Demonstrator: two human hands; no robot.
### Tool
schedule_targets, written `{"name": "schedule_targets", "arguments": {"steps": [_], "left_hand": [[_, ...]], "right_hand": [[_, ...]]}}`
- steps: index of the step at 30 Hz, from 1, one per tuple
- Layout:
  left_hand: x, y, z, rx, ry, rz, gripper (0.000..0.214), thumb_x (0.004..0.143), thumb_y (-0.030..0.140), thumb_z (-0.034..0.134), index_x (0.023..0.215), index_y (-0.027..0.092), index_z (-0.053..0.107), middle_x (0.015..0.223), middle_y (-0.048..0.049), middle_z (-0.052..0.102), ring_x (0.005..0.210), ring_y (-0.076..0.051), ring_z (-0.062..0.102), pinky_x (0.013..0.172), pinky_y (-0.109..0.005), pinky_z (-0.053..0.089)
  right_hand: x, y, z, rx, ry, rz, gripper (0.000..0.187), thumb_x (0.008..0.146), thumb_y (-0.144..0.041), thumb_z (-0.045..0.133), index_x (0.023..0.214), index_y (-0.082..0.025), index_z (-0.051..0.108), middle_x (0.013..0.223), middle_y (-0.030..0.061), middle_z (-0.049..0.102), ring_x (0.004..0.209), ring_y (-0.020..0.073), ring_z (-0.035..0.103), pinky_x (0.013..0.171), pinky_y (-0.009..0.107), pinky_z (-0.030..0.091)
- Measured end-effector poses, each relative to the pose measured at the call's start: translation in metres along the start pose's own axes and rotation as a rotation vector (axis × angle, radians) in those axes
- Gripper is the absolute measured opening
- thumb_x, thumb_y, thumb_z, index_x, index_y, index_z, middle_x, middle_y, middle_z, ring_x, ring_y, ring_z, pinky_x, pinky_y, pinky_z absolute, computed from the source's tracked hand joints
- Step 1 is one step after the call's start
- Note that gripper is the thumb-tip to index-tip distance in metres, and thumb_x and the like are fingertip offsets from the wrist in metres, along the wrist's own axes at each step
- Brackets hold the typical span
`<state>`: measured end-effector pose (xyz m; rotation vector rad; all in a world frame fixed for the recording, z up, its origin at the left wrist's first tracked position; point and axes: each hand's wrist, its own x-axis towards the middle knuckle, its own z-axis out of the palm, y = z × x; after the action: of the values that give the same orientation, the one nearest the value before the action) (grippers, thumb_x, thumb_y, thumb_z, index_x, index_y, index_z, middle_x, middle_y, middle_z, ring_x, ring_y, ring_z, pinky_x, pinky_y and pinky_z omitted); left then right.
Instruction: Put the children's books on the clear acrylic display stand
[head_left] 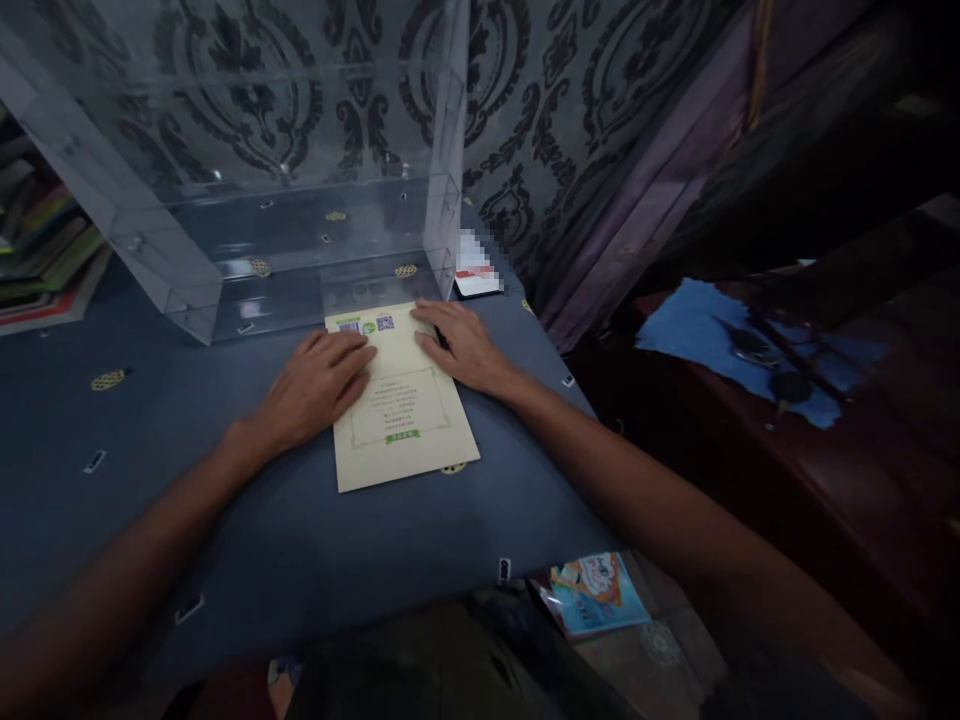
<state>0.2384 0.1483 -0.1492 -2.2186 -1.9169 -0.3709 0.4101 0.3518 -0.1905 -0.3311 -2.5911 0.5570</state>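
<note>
A cream-coloured book with green print, a QR code and a barcode lies flat on the blue tablecloth. My left hand rests over its left edge, fingers stretched out across the cover. At the far right corner lies my right hand, its fingers extended and the thumb apart. Both palms face down, and neither hand is wrapped around the book. Just beyond the book's top edge stands a clear acrylic shelf.
Several stacked books sit at the left. A white card-like item is right of the shelf. Near the front edge lies a blue packet. A blue cloth with dark items is at right. Patterned curtain hangs behind.
</note>
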Motion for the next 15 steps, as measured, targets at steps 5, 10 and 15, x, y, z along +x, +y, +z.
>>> {"name": "schedule_targets", "arguments": {"steps": [5, 10, 15], "left_hand": [[0.002, 0.036, -0.001, -0.078, -0.099, 0.151, 0.039, 0.104, 0.032, 0.043, 0.134, 0.013, 0.058, 0.140, -0.0178, 0.061, 0.136, -0.029, 0.052, 0.115, -0.055, 0.039], [0.001, 0.063, -0.003, -0.086, -0.158, 0.246, 0.048, 0.105, 0.041, 0.042, 0.140, 0.012, 0.053, 0.148, -0.0176, 0.055, 0.142, -0.028, 0.046, 0.121, -0.053, 0.032], [0.000, 0.071, -0.006, -0.044, -0.222, 0.239, 0.070, 0.100, 0.061, 0.042, 0.147, 0.009, 0.046, 0.154, -0.0198, 0.048, 0.148, -0.032, 0.039, 0.123, -0.056, 0.026]], "right_hand": [[0.000, -0.002, -0.002, -0.012, -0.006, 0.001, 0.039, 0.101, -0.033, 0.048, 0.134, -0.015, 0.060, 0.145, 0.0133, 0.059, 0.134, 0.0280, 0.052, 0.113, 0.049, 0.038], [0.000, -0.004, -0.004, -0.026, -0.021, 0.011, 0.039, 0.100, -0.032, 0.048, 0.134, -0.015, 0.060, 0.146, 0.0136, 0.058, 0.133, 0.0291, 0.053, 0.111, 0.049, 0.040], [0.000, -0.005, -0.003, -0.030, -0.026, 0.010, 0.039, 0.100, -0.030, 0.048, 0.134, -0.014, 0.060, 0.147, 0.0142, 0.058, 0.134, 0.0295, 0.052, 0.112, 0.049, 0.039]]}}
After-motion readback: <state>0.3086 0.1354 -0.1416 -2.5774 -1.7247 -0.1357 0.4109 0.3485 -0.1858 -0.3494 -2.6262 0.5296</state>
